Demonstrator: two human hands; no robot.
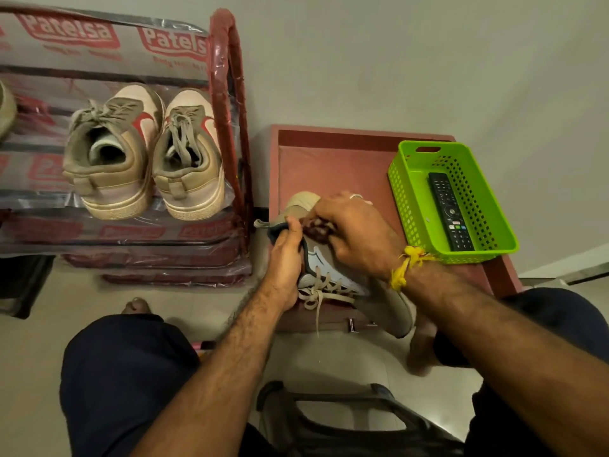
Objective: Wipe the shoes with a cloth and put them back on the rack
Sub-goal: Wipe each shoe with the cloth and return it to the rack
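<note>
A beige laced shoe (333, 275) lies tilted over the front of a low red table (329, 159), its toe toward me. My left hand (285, 258) grips its heel collar from the left. Pressed onto the shoe's upper near the heel is a dark red patterned cloth (318, 229), which my right hand (354, 230) grips. A pair of beige sneakers with red marks (145, 153) stands heels-out on a shelf of the red shoe rack (230, 94), which is wrapped in printed plastic.
A green plastic basket (412, 192) holding a black remote (449, 211) sits on the table's right side. A dark stool frame (346, 410) stands between my knees. Part of another shoe (6, 110) shows at the rack's left edge. A wall stands behind everything.
</note>
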